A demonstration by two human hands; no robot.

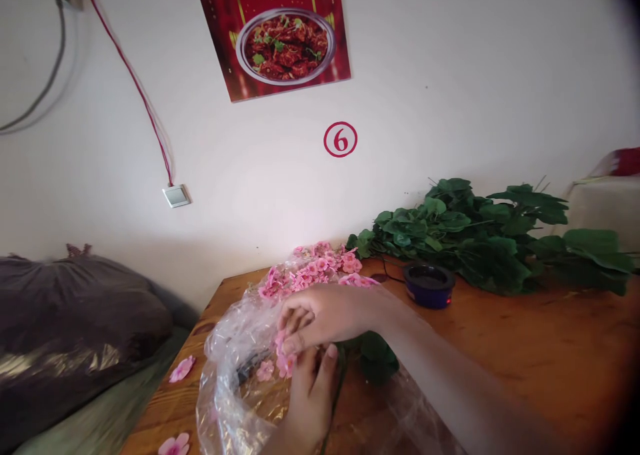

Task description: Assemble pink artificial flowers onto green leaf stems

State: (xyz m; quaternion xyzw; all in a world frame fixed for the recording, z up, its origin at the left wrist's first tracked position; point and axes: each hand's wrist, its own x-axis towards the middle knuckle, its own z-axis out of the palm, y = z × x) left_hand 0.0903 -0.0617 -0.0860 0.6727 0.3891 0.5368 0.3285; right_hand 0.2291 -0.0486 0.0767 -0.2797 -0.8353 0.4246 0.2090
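Observation:
My right hand (325, 315) reaches in from the right, its fingers pinching a pink fabric blossom (283, 353). Below it, my left hand (309, 395) rises from the bottom and closes near that blossom. A green stem (339, 381) with a broad leaf (376, 358) runs up behind my left hand, which seems to grip it. A clear plastic bag (225, 388) lies crumpled under both hands. Beyond them, a heap of pink blossoms (313, 268) rests on plastic. Single blossoms (182, 369) lie on the wooden table (500, 355) near its left edge.
A pile of artificial green leafy stems (480, 235) lies along the wall at the table's back. In front of it stands a small dark blue bowl (429, 285). A dark cloth bundle (75, 321) lies left of the table, beyond its edge.

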